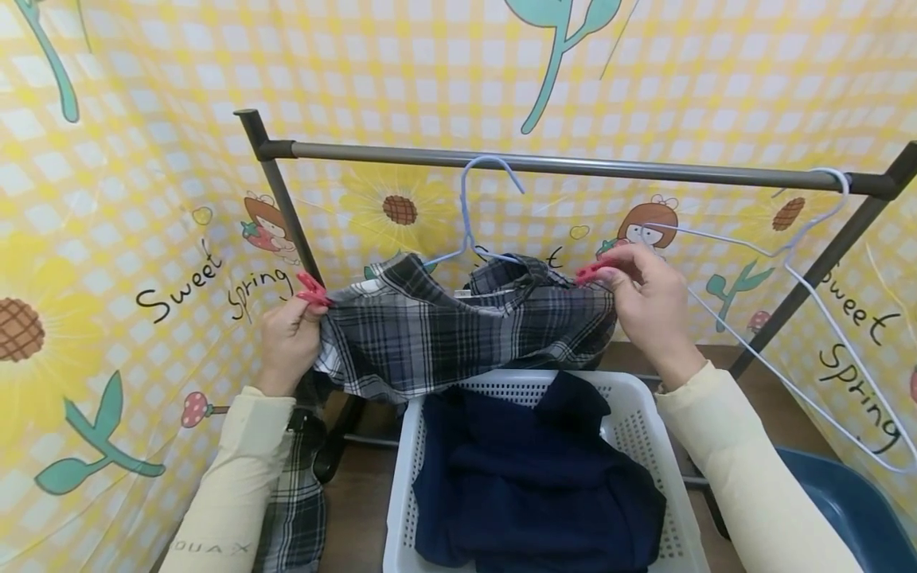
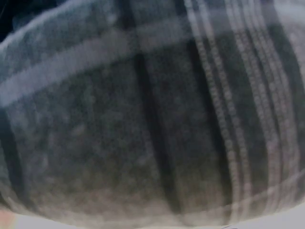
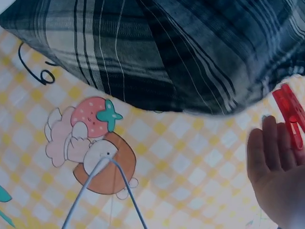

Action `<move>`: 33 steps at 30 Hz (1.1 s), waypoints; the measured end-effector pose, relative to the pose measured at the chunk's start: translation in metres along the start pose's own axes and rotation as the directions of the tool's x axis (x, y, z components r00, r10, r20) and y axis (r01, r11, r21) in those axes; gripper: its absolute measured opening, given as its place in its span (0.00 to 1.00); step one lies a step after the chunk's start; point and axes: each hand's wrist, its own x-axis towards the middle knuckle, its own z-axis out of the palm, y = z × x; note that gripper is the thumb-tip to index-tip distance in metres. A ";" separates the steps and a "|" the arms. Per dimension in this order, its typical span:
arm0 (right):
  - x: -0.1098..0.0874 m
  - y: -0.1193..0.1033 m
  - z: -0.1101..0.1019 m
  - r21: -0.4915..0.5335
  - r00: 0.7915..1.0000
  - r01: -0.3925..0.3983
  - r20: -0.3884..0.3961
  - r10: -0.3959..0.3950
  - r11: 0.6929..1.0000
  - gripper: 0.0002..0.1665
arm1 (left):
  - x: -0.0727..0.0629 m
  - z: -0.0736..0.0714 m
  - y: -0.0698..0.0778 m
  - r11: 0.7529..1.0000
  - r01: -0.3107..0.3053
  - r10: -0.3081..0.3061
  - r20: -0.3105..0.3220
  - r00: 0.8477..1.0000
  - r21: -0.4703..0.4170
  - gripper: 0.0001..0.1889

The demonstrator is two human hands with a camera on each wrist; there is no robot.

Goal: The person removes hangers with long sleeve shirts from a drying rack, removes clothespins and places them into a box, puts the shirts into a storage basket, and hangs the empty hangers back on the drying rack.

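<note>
The shirt [image 1: 430, 342] seems light and soft, best held at shoulders [image 1: 354, 306]: left grip [image 1: 288, 344] pinches it at nine o'clock, right grip [image 1: 650, 301] a clip [image 1: 591, 272] at three.

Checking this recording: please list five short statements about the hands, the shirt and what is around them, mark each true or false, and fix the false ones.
1. The right hand pinches a red clothespin at the plaid shirt. True.
2. The plaid shirt lies in the white basket. False: it is on a pale blue hanger.
3. Dark blue cloth is in the white basket. True.
4. A second hanger, with no garment on it, is near one end of the rail. True.
5. The left hand is down in the basket. False: it is at the shirt's shoulder, by another red clothespin.
</note>
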 end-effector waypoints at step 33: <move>-0.072 0.024 -0.072 -0.206 0.965 -0.117 0.206 0.160 0.972 0.32 | -0.003 0.000 -0.002 1.000 0.010 -0.011 0.027 1.000 0.015 0.31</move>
